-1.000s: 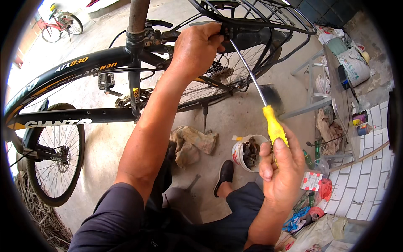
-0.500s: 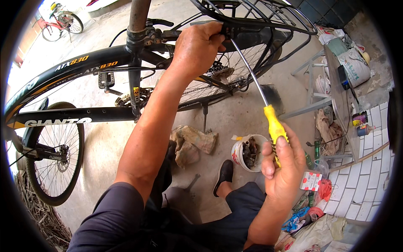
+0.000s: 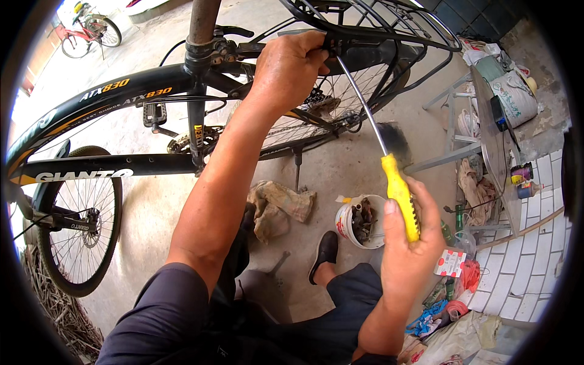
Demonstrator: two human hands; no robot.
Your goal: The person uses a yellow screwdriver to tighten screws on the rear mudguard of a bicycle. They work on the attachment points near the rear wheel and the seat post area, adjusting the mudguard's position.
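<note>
A long screwdriver (image 3: 396, 185) with a yellow handle and a steel shaft slants up and left. My right hand (image 3: 413, 240) is closed on its handle, the thumb along one side and the fingers behind. The shaft's tip reaches a black fitting (image 3: 331, 45) under the rear rack (image 3: 389, 45) of a black bicycle (image 3: 164, 85). Right beside that tip, my left hand (image 3: 289, 67) is closed with its fingertips pressed at the fitting. What those fingers pinch is hidden behind the hand. The bicycle's rear wheel and chain lie below the left hand.
On the floor stand a white bucket (image 3: 365, 240) of metal parts and a crumpled cloth (image 3: 280, 207). A metal-legged table (image 3: 490, 140) is on the right, near white sacks (image 3: 514, 94) and a small box (image 3: 450, 263). Sticks (image 3: 58, 310) lie at lower left; a red bicycle (image 3: 76, 42) stands far off.
My right hand's grip has shifted: the thumb has moved left and the fingers have opened somewhat around the turned yellow handle. My left hand stays at the fitting.
</note>
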